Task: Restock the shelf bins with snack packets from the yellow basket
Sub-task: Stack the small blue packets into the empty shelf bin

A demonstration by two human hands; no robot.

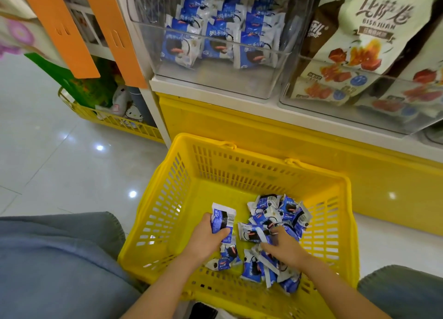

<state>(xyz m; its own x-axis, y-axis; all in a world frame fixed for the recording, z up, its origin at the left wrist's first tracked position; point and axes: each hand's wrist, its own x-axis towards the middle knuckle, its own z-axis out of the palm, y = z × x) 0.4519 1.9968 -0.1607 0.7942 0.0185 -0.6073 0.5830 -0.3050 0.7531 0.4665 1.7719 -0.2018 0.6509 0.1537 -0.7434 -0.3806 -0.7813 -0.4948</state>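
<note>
The yellow basket [215,174] sits on the floor in front of me, with several blue-and-white snack packets [280,210] piled in its right half. My left hand [206,234] grips one or two upright packets [221,216] inside the basket. My right hand [282,244] reaches into the pile and pinches a packet [251,233] lying flat. Above, a clear shelf bin [215,78] holds several matching blue packets [215,38] towards its back.
A second clear bin [359,112] to the right holds large cream snack bags [369,31]. A yellow shelf base [239,126] runs behind the basket. A low yellow wire rack [107,119] with toys stands at left. Orange panels [115,31] hang above. My knees flank the basket.
</note>
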